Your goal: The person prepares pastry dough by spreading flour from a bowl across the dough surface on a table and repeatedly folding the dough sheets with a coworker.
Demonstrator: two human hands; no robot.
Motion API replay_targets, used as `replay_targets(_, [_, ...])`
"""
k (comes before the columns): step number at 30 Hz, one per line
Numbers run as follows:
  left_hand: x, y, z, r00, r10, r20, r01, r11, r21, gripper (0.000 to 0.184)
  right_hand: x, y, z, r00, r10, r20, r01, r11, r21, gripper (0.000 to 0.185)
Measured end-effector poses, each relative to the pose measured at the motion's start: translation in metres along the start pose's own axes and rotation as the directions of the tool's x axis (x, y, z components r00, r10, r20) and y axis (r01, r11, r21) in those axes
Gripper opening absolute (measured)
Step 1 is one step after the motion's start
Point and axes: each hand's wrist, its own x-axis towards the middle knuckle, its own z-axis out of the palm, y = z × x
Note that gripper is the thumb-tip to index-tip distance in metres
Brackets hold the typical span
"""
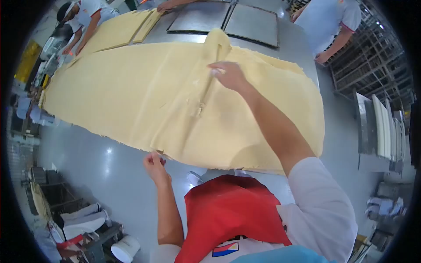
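A wide, pale yellow dough sheet (118, 87) covers the table in front of me and hangs along its near edge. A raised seam with a small tear runs across its middle, and a rounded flap sticks up at the far end. My right hand (229, 75) is over this seam, fingers pinched together at the dough; the exact grip is partly hidden. At the near edge, where the sheet bunches into creases, my left hand (156, 168) has its fingers closed on the dough's ragged rim.
Two flat metal trays (252, 24) lie at the table's far side beside cut dough slabs (112, 30). Co-workers stand at the far left and far right (329, 26). Metal racks (372, 65) line the right; a white bucket (126, 248) is on the floor at lower left.
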Motion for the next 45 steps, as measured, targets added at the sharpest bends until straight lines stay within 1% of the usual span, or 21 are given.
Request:
replay_targets(1, [-0.02, -0.013, 0.001, 0.995, -0.079, -0.066, 0.072, 0.991, -0.112, 0.023, -0.003, 0.03, 0.002, 0.981, -0.039, -0.19, -0.011, 0.966, -0.258, 0.051])
replay_targets(3, [-0.069, -0.028, 0.024, 0.969, -0.229, 0.088, 0.245, 0.898, -0.366, 0.025, 0.012, 0.12, 0.002, 0.917, 0.106, -0.384, -0.269, 0.876, -0.401, 0.056])
replay_targets(5, [-0.104, -0.012, 0.059, 0.966, -0.238, 0.103, 0.259, 0.914, -0.311, 0.025, 0.013, 0.135, -0.03, 0.893, 0.273, -0.359, -0.424, 0.78, -0.461, 0.06])
replay_targets(13, [-0.118, 0.021, 0.099, 0.972, -0.227, -0.065, 0.222, 0.972, -0.079, 0.025, 0.123, 0.186, -0.033, 0.988, 0.097, -0.122, -0.132, 0.934, -0.332, 0.074])
replay_targets(15, [-0.12, 0.028, 0.101, 0.986, -0.156, -0.058, 0.162, 0.979, 0.121, 0.025, 0.147, 0.185, -0.032, 0.993, 0.054, -0.108, -0.084, 0.95, -0.299, 0.075])
replay_targets(18, [-0.117, 0.015, 0.099, 0.997, -0.071, -0.039, 0.07, 0.997, -0.018, 0.027, 0.174, 0.164, -0.031, 0.992, 0.082, 0.098, -0.039, 0.925, -0.378, 0.061])
replay_targets(19, [-0.117, 0.014, 0.099, 0.996, -0.067, -0.063, 0.065, 0.998, -0.021, 0.027, 0.174, 0.157, -0.032, 0.997, 0.065, 0.037, -0.049, 0.944, -0.327, 0.054])
replay_targets(21, [-0.114, 0.018, 0.105, 0.974, -0.225, -0.023, 0.199, 0.901, -0.385, 0.033, 0.177, 0.149, -0.038, 0.998, 0.034, -0.052, -0.048, 0.953, -0.3, 0.042])
replay_targets(23, [-0.114, 0.022, 0.103, 0.958, -0.281, 0.061, 0.277, 0.844, -0.459, 0.036, 0.179, 0.159, -0.056, 0.99, -0.029, 0.142, 0.014, 0.994, 0.105, 0.039])
replay_targets(24, [-0.114, 0.022, 0.102, 0.933, -0.319, 0.169, 0.359, 0.778, -0.516, 0.04, 0.18, 0.165, -0.057, 0.988, -0.034, 0.15, 0.018, 0.994, 0.104, 0.039])
replay_targets(27, [-0.112, 0.018, 0.1, 0.903, -0.354, 0.245, 0.427, 0.808, -0.406, 0.043, 0.177, 0.168, -0.069, 0.971, 0.078, 0.224, -0.069, 0.996, -0.05, 0.039])
replay_targets(29, [-0.109, 0.021, 0.102, 0.899, -0.35, 0.262, 0.433, 0.8, -0.415, 0.043, 0.166, 0.158, -0.086, 0.869, 0.031, 0.493, -0.255, 0.882, 0.395, 0.038])
replay_targets(30, [-0.109, 0.021, 0.103, 0.898, -0.341, 0.277, 0.433, 0.795, -0.425, 0.044, 0.155, 0.161, -0.085, 0.866, 0.04, 0.499, -0.265, 0.882, 0.389, 0.038])
replay_targets(32, [-0.108, 0.015, 0.104, 0.893, -0.356, 0.276, 0.447, 0.777, -0.443, 0.044, 0.136, 0.163, -0.088, 0.822, 0.113, 0.559, -0.479, 0.669, 0.569, 0.035])
replay_targets(33, [-0.106, 0.016, 0.105, 0.894, -0.357, 0.269, 0.445, 0.768, -0.461, 0.045, 0.133, 0.161, -0.085, 0.823, 0.109, 0.557, -0.473, 0.674, 0.568, 0.035])
replay_targets(35, [-0.103, 0.019, 0.117, 0.911, -0.346, 0.223, 0.411, 0.79, -0.454, 0.044, 0.125, 0.156, -0.075, 0.943, 0.011, 0.334, -0.082, 0.976, 0.201, 0.037])
replay_targets(36, [-0.104, 0.02, 0.124, 0.922, -0.342, 0.179, 0.386, 0.81, -0.441, 0.044, 0.12, 0.15, -0.067, 0.971, -0.042, 0.236, 0.069, 0.992, -0.108, 0.042])
replay_targets(39, [-0.106, 0.03, 0.144, 0.926, -0.361, 0.112, 0.37, 0.801, -0.47, 0.04, 0.117, 0.141, -0.066, 0.995, -0.091, 0.035, 0.097, 0.961, -0.259, 0.047])
replay_targets(40, [-0.111, 0.034, 0.149, 0.93, -0.354, 0.101, 0.357, 0.802, -0.48, 0.04, 0.115, 0.141, -0.08, 0.998, -0.033, -0.048, 0.024, 0.985, -0.172, 0.042])
replay_targets(42, [-0.143, 0.081, 0.177, 0.953, -0.254, 0.167, 0.304, 0.812, -0.498, 0.035, 0.101, 0.126, -0.129, 0.975, 0.058, 0.212, -0.144, 0.898, 0.417, 0.036])
replay_targets(45, [-0.191, 0.112, 0.204, 0.916, -0.222, 0.334, 0.347, 0.856, -0.384, 0.033, 0.102, 0.13, -0.198, 0.979, 0.042, 0.201, -0.127, 0.894, 0.429, 0.032])
